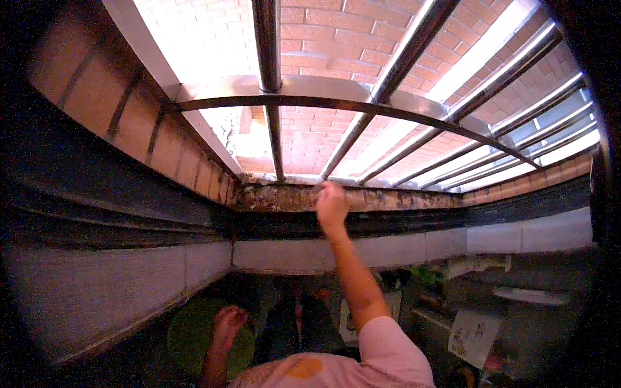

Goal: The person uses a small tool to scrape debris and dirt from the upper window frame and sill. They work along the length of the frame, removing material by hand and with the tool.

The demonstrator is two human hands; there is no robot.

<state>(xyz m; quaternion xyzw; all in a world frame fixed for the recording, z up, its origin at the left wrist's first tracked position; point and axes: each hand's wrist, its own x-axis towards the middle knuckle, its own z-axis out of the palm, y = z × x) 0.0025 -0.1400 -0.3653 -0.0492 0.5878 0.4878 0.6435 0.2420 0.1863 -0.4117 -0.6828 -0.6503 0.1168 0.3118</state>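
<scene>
My right arm stretches out to a worn, stained window sill [284,197]. There my right hand [332,205] is closed, its fingers bunched near the foot of a dark metal bar [347,147]. Whatever those fingers may hold is too small or hidden to name. Low on the left, in dim light, my left hand [228,323] hangs with its fingers curled in. I cannot make out anything in it. Below and around that hand shows a round green shape [184,336], perhaps a basin.
A curved metal crossbar [323,103] joins several upright bars across the window opening, with a brick wall [323,39] outside. Pale tiles [284,255] line the wall under a dark band. On the lower right lie a white printed sheet [475,336] and a green item [427,276].
</scene>
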